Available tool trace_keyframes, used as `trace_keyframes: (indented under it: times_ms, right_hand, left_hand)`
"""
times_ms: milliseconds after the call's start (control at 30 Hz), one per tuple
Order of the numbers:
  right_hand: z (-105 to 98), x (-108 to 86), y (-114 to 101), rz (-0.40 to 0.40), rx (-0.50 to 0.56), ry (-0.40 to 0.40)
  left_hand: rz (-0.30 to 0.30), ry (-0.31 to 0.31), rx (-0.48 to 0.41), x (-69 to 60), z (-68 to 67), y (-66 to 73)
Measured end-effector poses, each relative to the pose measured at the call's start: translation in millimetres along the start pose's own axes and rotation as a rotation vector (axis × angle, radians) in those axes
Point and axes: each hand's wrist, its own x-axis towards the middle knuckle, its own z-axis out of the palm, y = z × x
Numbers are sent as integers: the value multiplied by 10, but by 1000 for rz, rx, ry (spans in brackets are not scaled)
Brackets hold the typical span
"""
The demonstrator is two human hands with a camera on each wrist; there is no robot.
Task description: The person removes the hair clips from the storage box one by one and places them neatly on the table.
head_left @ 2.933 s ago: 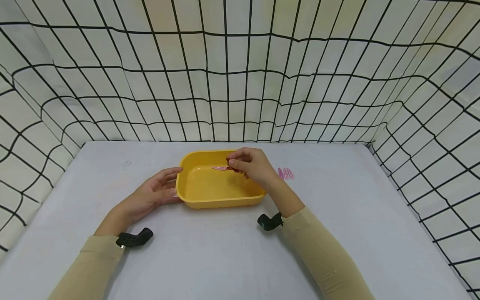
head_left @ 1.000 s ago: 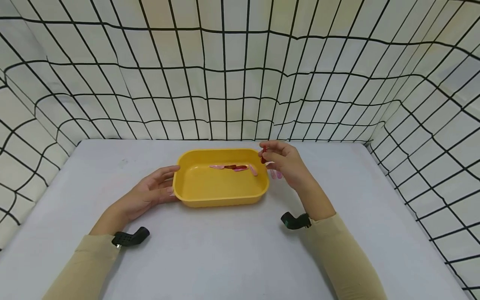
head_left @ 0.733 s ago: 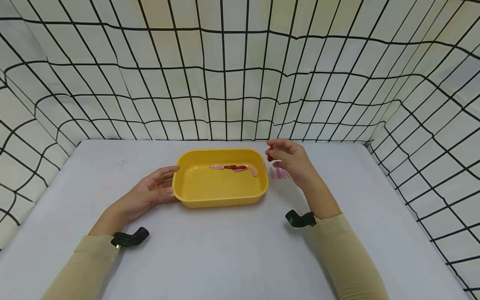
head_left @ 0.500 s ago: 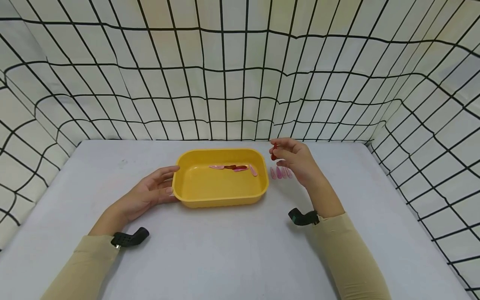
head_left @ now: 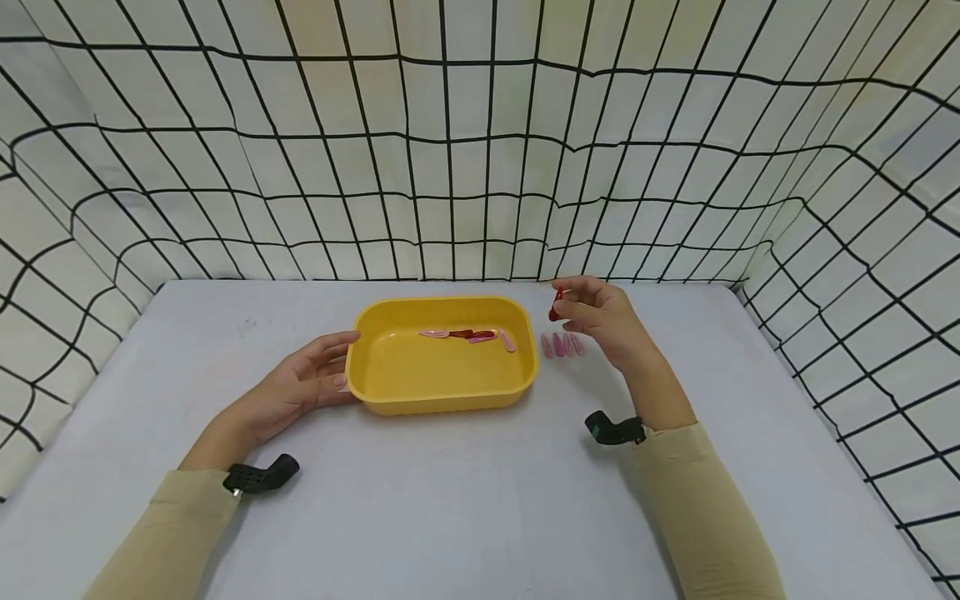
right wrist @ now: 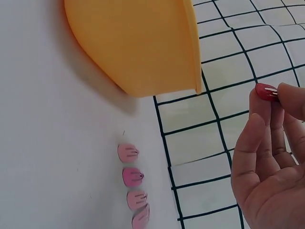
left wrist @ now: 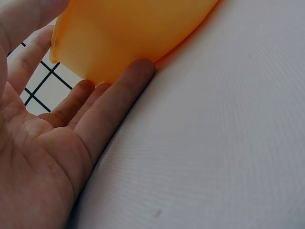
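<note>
My right hand (head_left: 603, 321) pinches a red snap hair clip (right wrist: 266, 91) between thumb and fingertips, held above the table just beyond the tray's right end. My left hand (head_left: 292, 390) touches the left end of a yellow plastic tray (head_left: 431, 379) with its fingers fairly straight; the left wrist view has the fingertips against the tray's wall. Along the tray's far part lie several hair clips, pink (head_left: 432, 334) and dark red (head_left: 484, 334). Right of the tray, a short row of pink hair clips (head_left: 558, 345) lies side by side on the table.
A white-covered table (head_left: 450, 500) extends under everything. Black wire grid (head_left: 468, 200) with pale cloth behind it rises along the table's back and sides. Each wrist carries a black camera mount, one left (head_left: 261, 475) and one right (head_left: 615, 428).
My right hand came out from over the tray and moved right with a red hair clip, drifting slightly farther right lately. Clips now lie loose in the tray. My left hand stays at its end.
</note>
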Motion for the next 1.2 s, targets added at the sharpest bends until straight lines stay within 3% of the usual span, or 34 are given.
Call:
trace_keyframes:
  times_ms: [267, 500, 767, 1200]
  right_hand:
    - [-154, 35, 63, 30, -14, 57]
    - [-300, 77, 184, 58, -109, 92]
    - [-424, 70, 257, 83, -168, 66]
    - [-515, 116, 431, 196, -201, 51]
  left_hand:
    - [23, -23, -6, 4, 2, 16]
    - [23, -22, 0, 18, 1, 19]
    - [-10, 10, 22, 32, 21, 10]
    - [-1, 13, 30, -4, 7, -5]
